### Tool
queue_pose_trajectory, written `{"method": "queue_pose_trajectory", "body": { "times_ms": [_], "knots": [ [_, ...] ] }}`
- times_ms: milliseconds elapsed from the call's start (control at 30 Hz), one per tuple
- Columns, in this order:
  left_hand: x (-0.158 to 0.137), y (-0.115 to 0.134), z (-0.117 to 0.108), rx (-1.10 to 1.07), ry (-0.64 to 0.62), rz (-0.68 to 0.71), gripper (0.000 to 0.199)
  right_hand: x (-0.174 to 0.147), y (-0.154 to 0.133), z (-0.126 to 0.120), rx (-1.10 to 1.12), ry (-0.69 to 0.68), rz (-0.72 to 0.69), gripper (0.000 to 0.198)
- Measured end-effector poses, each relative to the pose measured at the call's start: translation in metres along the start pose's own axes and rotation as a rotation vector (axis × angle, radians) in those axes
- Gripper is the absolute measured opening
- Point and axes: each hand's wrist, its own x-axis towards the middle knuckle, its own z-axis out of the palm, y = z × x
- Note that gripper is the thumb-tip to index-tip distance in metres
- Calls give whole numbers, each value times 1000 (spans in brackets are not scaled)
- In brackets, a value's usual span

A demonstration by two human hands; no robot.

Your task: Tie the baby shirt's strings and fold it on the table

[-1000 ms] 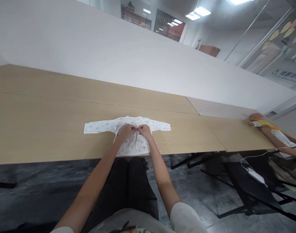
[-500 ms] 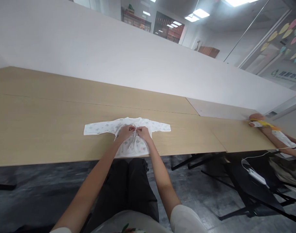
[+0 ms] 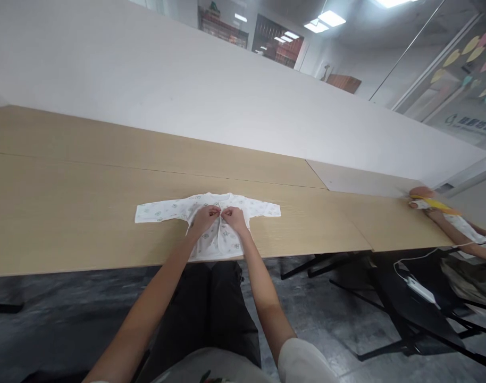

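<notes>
A small white baby shirt (image 3: 163,209) with a faint print lies flat on the wooden table (image 3: 67,213), sleeves spread left and right. My left hand (image 3: 205,218) and my right hand (image 3: 233,217) meet at the middle of its chest, just below the neckline. Both pinch the front closure there, fingertips almost touching; what is between the fingers is too small to make out. The lower part of the shirt reaches the table's front edge.
A white partition wall (image 3: 227,101) runs along the table's far side. At the far right another person's arm (image 3: 452,229) rests on the table next to a yellow and white cloth (image 3: 430,203). Black chair frames and a white cable stand on the grey floor at right.
My two hands have slid a little up the shirt front toward the neckline, staying pinched together. The shirt lies in the same place.
</notes>
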Motion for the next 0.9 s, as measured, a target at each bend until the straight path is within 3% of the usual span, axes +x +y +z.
{"method": "queue_pose_trajectory", "body": {
  "times_ms": [433, 900],
  "knots": [
    [-8, 4, -1, -10, 72, 42, 25, -4, 10, 7, 8, 55, -62, 9],
    [-10, 14, 0, 244, 42, 68, 14, -5, 6, 5, -16, 25, -59, 10]
  ]
}}
